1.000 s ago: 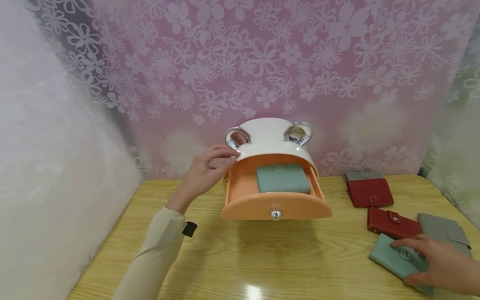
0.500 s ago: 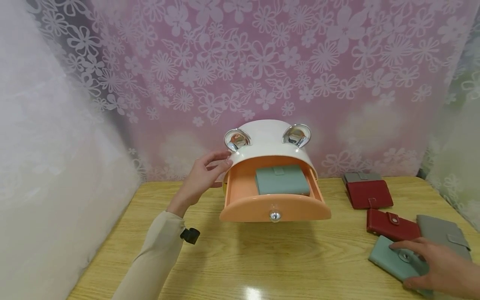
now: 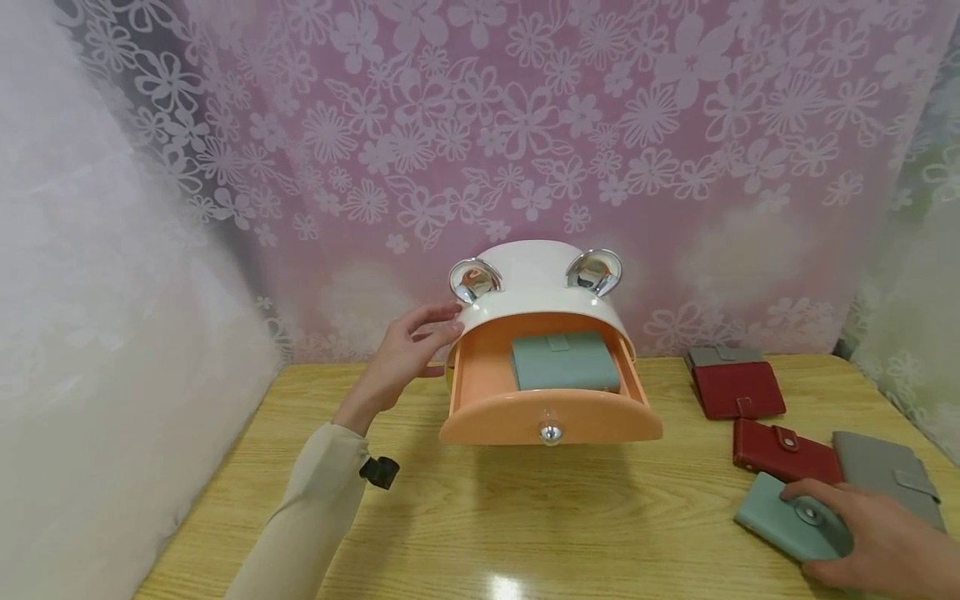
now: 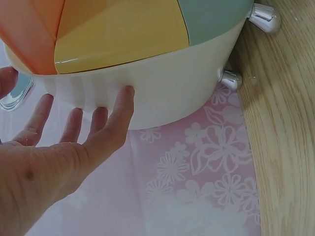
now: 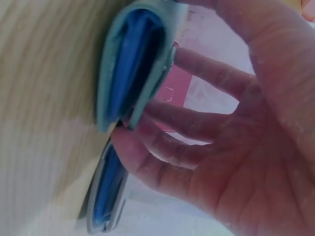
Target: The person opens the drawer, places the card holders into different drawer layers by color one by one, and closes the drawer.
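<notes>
A white drawer box (image 3: 536, 279) with shiny round ears stands at the table's back. Its orange drawer (image 3: 487, 421) is pulled out, and a teal wallet (image 3: 566, 362) lies inside. My left hand (image 3: 405, 354) rests extended fingers against the box's left side, seen close up in the left wrist view, the thumb by its front edge. At the right, my right hand (image 3: 881, 537) holds a second teal wallet (image 3: 787, 521) with a round snap between thumb and fingers. The right wrist view shows this wallet's open end (image 5: 130, 69) and blue lining; part of it is hidden by the hand.
Beside the right hand lie a red wallet (image 3: 787, 450) and a grey wallet (image 3: 885, 467). Farther back, another red wallet (image 3: 738, 387) overlaps a grey one (image 3: 723, 356). Yellow (image 4: 118, 34) and green (image 4: 211, 19) drawers sit below the orange one. A flowered curtain (image 3: 525, 125) hangs behind.
My left hand has slid slightly down the box's side from its top edge. The right hand and its teal wallet have shifted slightly left. The drawer stays pulled out.
</notes>
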Demonstrator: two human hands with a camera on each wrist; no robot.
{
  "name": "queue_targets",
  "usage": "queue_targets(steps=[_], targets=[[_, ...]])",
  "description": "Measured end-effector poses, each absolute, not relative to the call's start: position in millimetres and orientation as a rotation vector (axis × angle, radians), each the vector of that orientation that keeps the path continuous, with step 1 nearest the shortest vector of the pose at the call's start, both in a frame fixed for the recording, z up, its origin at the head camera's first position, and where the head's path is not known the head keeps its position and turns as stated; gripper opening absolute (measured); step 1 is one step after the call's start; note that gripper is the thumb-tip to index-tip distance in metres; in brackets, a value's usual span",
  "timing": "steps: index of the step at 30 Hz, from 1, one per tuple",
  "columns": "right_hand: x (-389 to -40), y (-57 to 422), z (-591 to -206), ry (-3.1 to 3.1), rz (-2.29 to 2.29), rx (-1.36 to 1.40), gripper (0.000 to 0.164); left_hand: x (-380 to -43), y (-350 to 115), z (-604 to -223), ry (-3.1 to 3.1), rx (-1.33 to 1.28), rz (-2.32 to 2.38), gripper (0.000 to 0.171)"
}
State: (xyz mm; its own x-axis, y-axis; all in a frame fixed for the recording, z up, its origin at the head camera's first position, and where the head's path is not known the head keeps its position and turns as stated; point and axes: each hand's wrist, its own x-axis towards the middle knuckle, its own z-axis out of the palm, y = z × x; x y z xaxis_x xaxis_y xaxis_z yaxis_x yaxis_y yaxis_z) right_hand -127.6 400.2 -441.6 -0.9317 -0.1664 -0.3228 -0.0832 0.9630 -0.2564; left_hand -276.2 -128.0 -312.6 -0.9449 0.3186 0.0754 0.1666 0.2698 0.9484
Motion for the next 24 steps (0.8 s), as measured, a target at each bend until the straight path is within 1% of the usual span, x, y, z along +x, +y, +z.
queue_targets(steps=[7, 13, 20, 24], targets=[[-127, 402, -448, 2.795, -0.353, -0.14, 0.072, -276, -128, -312, 2.41, 0.479, 1.76, 0.045], [-127, 396, -440, 2.923, -0.306, -0.207, 0.07, -276, -128, -313, 2.411, 0.475, 1.767, 0.045], [-125, 386, -429, 3.082, -0.439, -0.173, 0.08, -275, -126, -311, 2.431, 0.459, 1.749, 0.046], [-123, 382, -425, 3.166, -0.511, -0.169, 0.083, -274, -120, -307, 2.466, 0.421, 1.725, 0.049]])
